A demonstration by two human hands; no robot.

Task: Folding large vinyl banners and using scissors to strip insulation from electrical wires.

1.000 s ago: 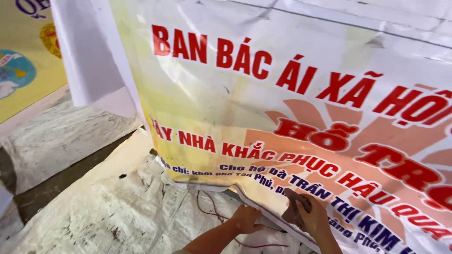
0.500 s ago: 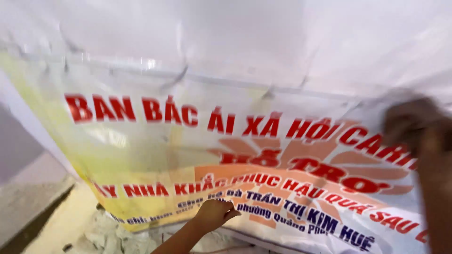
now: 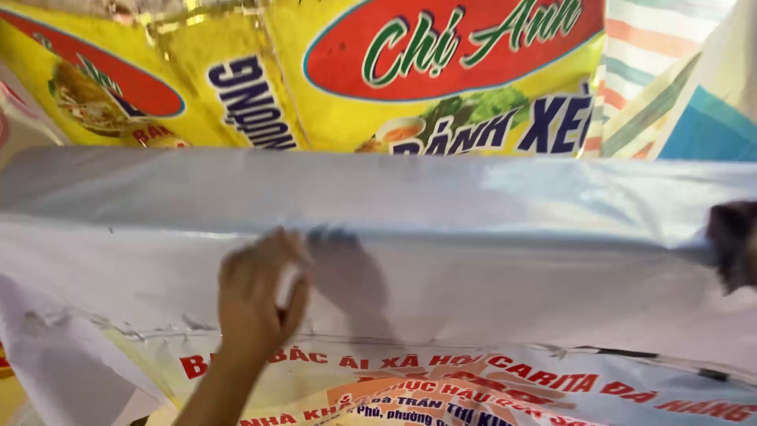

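While pressing against the white banner (image 3: 441, 237), left hand (image 3: 256, 296) resting on the sheet just below the horizontal fold (image 3: 473, 241). Raised from the lower edge of the view, forearm running up to the fold. Fingers (image 3: 276, 248) curling loosely, thumb (image 3: 298, 293) standing apart to the right; grip half open, touching the banner's face and closing on nothing that shows. Casting a dark shadow (image 3: 347, 276) on the sheet immediately right of the hand, below the fold.

Right hand (image 3: 733, 241) showing only as a dark, blurred shape at the right end of the fold, cut by the frame edge. Lying against the banner at fold height; cannot tell whether this grip is closed on the material or merely pressing it.

Banner spanning the full width of the view, glossy white above and below the fold. Carrying red lettering (image 3: 473, 367) and an orange graphic (image 3: 410, 390) well below the fold, beneath the left hand. Showing a loose white flap (image 3: 71, 371) below the fold at the far left.

Hanging above the fold, behind the banner: a yellow printed sign (image 3: 236, 95) with a red oval (image 3: 449, 47), blue lettering and pictures of food. Hanging above the fold at its right end: a striped sheet (image 3: 654, 55) and a blue-and-white tarpaulin (image 3: 710, 118).
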